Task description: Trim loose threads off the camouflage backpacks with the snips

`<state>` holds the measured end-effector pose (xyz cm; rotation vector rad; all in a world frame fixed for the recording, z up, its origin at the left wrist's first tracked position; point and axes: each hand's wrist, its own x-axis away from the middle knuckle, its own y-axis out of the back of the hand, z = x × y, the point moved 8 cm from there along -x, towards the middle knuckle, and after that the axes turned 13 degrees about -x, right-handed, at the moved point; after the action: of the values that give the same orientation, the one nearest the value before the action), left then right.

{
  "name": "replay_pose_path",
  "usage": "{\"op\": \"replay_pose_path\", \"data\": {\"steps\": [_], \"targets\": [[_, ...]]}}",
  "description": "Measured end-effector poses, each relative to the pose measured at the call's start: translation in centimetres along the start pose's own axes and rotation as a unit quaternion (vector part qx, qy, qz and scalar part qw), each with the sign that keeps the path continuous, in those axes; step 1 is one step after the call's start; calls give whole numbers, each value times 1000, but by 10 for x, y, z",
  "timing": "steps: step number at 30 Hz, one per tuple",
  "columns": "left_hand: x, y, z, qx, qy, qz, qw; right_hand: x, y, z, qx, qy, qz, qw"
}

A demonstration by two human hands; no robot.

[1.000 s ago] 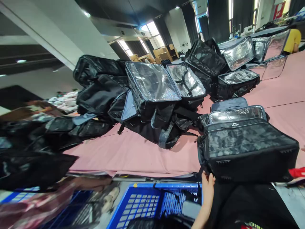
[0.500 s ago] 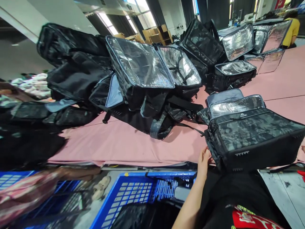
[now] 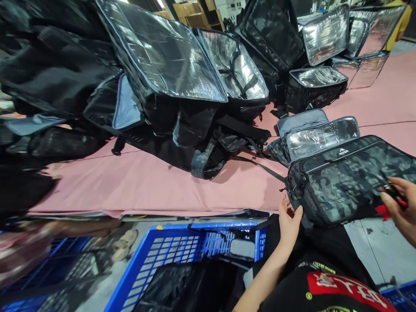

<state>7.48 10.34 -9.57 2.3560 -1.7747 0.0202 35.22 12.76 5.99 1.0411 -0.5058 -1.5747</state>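
Note:
A black camouflage backpack (image 3: 351,182) with silver foil lining showing lies at the table's front edge. My left hand (image 3: 289,221) grips its lower left corner between fingers and thumb; the fingertips are partly hidden behind the fabric. Over the right part of its front panel, my right hand (image 3: 401,203) is closed around small black snips (image 3: 391,189), slightly blurred. Something red (image 3: 382,212) shows beneath that hand. A thin black strap (image 3: 260,164) runs from the bag's left side across the table toward other bags.
Several open foil-lined bags (image 3: 169,56) are heaped on the pink-covered table (image 3: 156,190). More bags (image 3: 315,89) stand at the back right. Below the edge is a blue crate (image 3: 162,247) holding black items. At lower left shows another person's arm (image 3: 81,229).
My right hand has come into view with the snips, over the bag. The bag's front has tilted up more toward me, and my view has turned downward.

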Motion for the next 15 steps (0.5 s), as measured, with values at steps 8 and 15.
{"op": "replay_pose_path", "data": {"steps": [8,15], "targets": [[-15,13,-75,-342,-277,-104,892,10,-56,94,44,224,96,969],[-26,1,-82,-401,-304,-105,858,-1,-87,104,78,216,145,962]]}}
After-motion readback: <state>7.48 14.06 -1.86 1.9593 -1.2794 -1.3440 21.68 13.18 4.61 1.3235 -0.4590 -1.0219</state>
